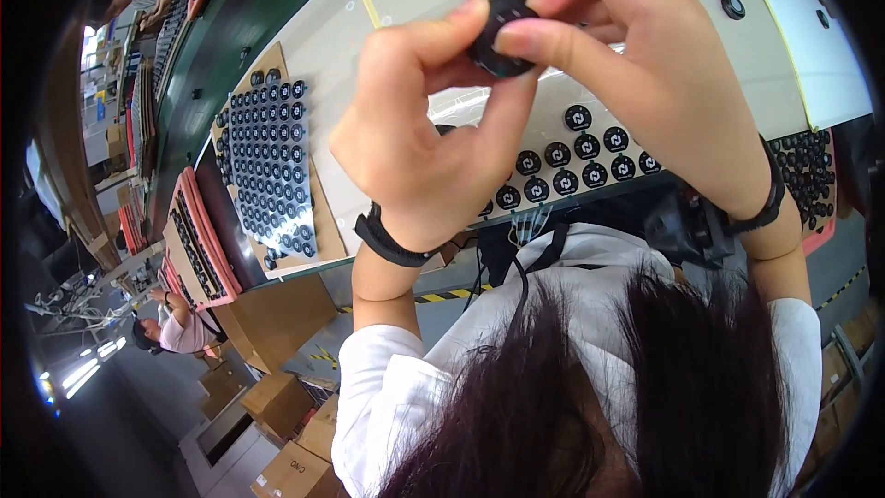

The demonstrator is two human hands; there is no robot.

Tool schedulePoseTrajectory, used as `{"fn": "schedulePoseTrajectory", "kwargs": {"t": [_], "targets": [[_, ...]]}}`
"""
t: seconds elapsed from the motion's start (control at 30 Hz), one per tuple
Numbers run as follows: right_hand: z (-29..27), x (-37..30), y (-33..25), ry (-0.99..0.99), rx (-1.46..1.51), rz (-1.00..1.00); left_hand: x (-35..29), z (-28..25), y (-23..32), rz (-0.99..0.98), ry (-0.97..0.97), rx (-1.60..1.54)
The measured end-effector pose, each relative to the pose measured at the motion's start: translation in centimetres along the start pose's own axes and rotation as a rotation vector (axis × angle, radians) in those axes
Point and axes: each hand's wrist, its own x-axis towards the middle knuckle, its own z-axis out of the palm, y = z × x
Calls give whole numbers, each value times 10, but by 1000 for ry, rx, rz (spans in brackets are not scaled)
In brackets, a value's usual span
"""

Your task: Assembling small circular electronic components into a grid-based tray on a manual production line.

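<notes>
Looking down from the head camera, I see the small black round part (502, 35) held up between both hands, above the white work surface (406, 0) and close to the lens. It sits at the meeting point of the fingertips, with the left hand (429, 143) below and left of it and the right hand (645, 65) above and right of it.

The left hand pinches the part from below: its thumb and one finger close around the lower edge, the other fingers curled in. The right hand is also closed on it, a fingertip pressing on the right side and more fingers bent over the top. Both wrists wear a black band.

The part looks like a thick disc, dark and a little shiny, with a rounded rim; most of it is hidden by the fingers, so I cannot tell its face.

On the surface under the hands lie rows of similar black discs with a white mark (576, 161), and at the left a brown board (277, 166) carries many more
</notes>
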Motion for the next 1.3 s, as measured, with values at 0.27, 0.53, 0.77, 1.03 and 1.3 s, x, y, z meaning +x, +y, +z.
{"fn": "schedulePoseTrajectory", "kwargs": {"t": [0.27, 0.53, 0.77, 1.03, 1.3], "targets": [[-9, -10, 3, -32, -87, -62, 1, 2, 8, 72, -50, 42], [-7, -21, 33, -127, 328, -142, 2, -2, 16, 88, -144, -305], [-8, -25, 44, 62, 69, -429, 4, 2, 27, -371, -209, -716], [-3, -25, 49, 186, -78, -615, 2, -2, 21, -125, -235, -482], [2, -29, 49, 130, 145, -547, -5, 0, 17, -182, -100, -595]]}}
